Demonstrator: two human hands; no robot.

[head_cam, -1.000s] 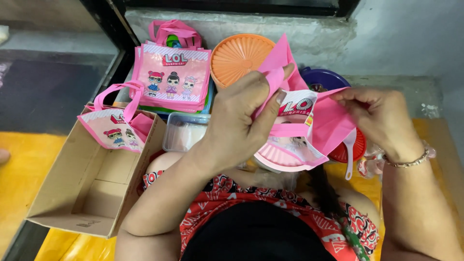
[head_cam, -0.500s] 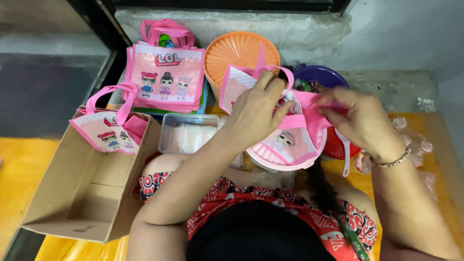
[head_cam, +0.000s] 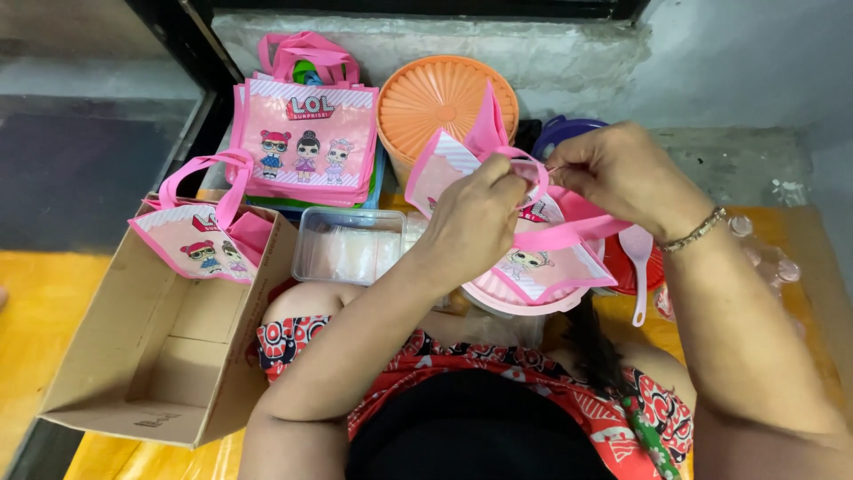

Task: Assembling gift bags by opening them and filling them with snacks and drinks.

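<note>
Since half a second ago both hands have come up and closer together, and the little pink gift bag (head_cam: 533,258) has folded down a bit between them, with its pointed flap now sticking up in front of the orange ribbed lid (head_cam: 442,93). Everything around it looks like it hasn't budged.

So right now the left hand (head_cam: 471,227) is curled shut around the bag's upper edge, fingers wrapped on the pink fabric near the handle. The right hand (head_cam: 622,173) is pinched closed on the pink handle strap (head_cam: 569,233), thumb and fingers tight on it, with a beaded bracelet (head_cam: 697,231) on that wrist. The bag itself is held in the air over a round pink container (head_cam: 524,302) that sits just above the person's lap, and its cartoon-doll panel faces up toward the camera.

Other stuff around: a clear plastic box (head_cam: 348,244) with white contents sits just left of the bag, touching the knee area. Behind it there's a stack of matching pink doll bags (head_cam: 306,142) leaning upright. Another one of those bags (head_cam: 209,236) hangs over the rim of an open cardboard box (head_cam: 151,356) on the far left. A pink plastic spoon (head_cam: 640,267) lies across a red lid (head_cam: 626,262) on the right, and a purple container (head_cam: 569,133) peeks out behind the right hand. Yellow floor covering (head_cam: 35,311) underneath.
</note>
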